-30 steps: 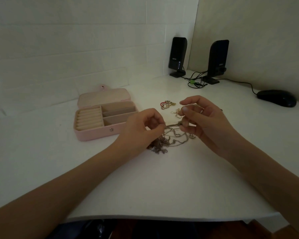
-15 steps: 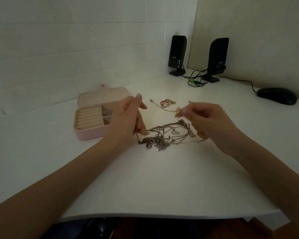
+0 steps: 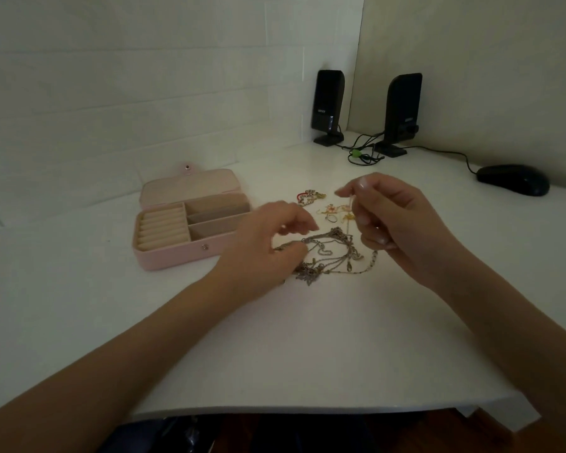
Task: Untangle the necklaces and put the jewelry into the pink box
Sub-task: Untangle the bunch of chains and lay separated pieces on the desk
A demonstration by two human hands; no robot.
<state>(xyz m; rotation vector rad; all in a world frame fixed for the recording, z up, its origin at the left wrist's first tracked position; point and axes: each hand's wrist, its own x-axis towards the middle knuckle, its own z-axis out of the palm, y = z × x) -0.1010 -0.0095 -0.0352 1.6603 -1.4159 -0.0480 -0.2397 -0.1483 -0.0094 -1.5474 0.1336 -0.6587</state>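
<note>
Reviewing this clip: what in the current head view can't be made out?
- Tangled necklaces: too fine and dim to count the chains, and the left hand covers one end.
- Left hand: blurred, so its grip is unclear.
- Small jewelry: too small to identify pieces; the right hand hides some.
- Pink box: near right corner hidden by the left hand.

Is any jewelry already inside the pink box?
No. The open pink box shows only bare compartments, while the tangled necklaces and small jewelry lie on the table.
</note>
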